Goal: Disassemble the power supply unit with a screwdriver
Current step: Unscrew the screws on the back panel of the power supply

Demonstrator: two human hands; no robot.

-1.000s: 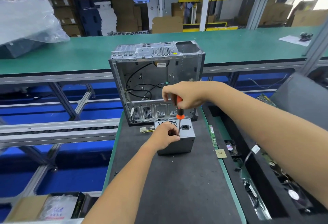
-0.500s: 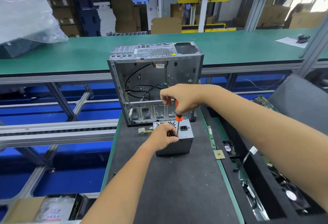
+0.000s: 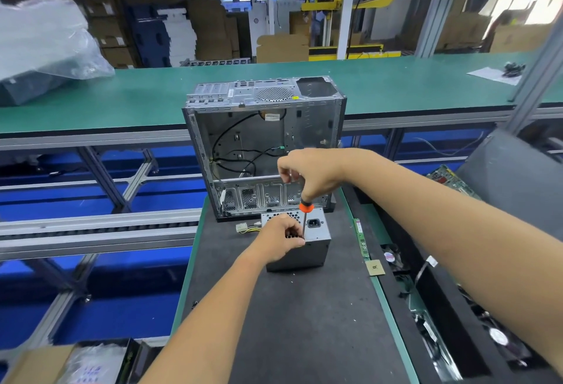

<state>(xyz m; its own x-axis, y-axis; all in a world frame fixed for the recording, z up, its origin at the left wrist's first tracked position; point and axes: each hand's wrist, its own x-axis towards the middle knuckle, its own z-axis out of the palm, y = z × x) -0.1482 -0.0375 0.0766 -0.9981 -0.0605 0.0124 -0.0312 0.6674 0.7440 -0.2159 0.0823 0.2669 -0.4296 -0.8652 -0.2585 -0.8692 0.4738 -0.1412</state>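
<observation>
A grey power supply unit (image 3: 316, 239) stands on the dark mat (image 3: 304, 322), its perforated face with a black socket turned up. My right hand (image 3: 310, 172) grips the handle of an orange screwdriver (image 3: 305, 207) held upright, the shaft running down to the unit's top near its front edge. My left hand (image 3: 281, 239) rests on the unit's top left with curled fingers that pinch the shaft near its tip. The tip and the screw are hidden behind those fingers. A yellow and black cable bundle with a white plug (image 3: 245, 226) trails from the unit's left side.
An open, gutted computer case (image 3: 265, 146) stands just behind the unit. A RAM stick (image 3: 361, 239) and a CPU chip (image 3: 375, 268) lie on the green edge at the right. Bins with fans and boards (image 3: 457, 322) are further right. A cardboard box (image 3: 61, 362) sits bottom left.
Both hands stay on the unit and screwdriver. The fingers of my right hand have shifted slightly on the handle; the view has drifted a little.
</observation>
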